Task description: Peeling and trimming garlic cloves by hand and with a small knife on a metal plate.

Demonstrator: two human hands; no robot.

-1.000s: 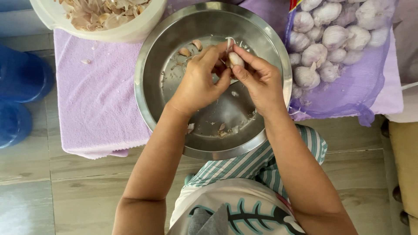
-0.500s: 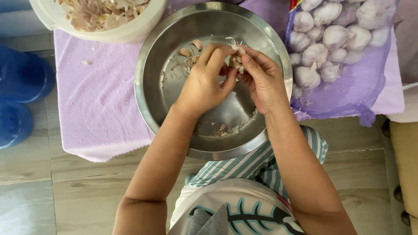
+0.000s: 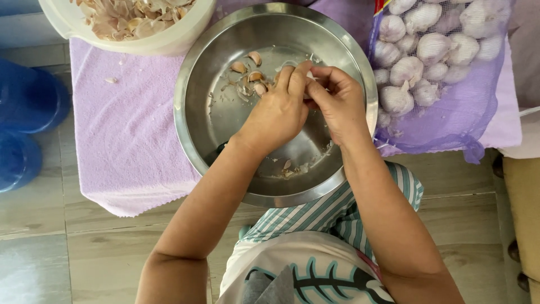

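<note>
Two hands, left hand (image 3: 279,115) and right hand (image 3: 336,101), grips pinched on a mostly hidden garlic clove (image 3: 310,75).

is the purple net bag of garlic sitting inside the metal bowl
No, the net bag lies outside the metal bowl, on the purple cloth beside the bowl's rim, next to the right hand.

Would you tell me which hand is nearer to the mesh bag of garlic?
The right hand. It is over the right side of the steel bowl, just left of the mesh bag. The left hand sits farther left, over the bowl's middle.
</note>
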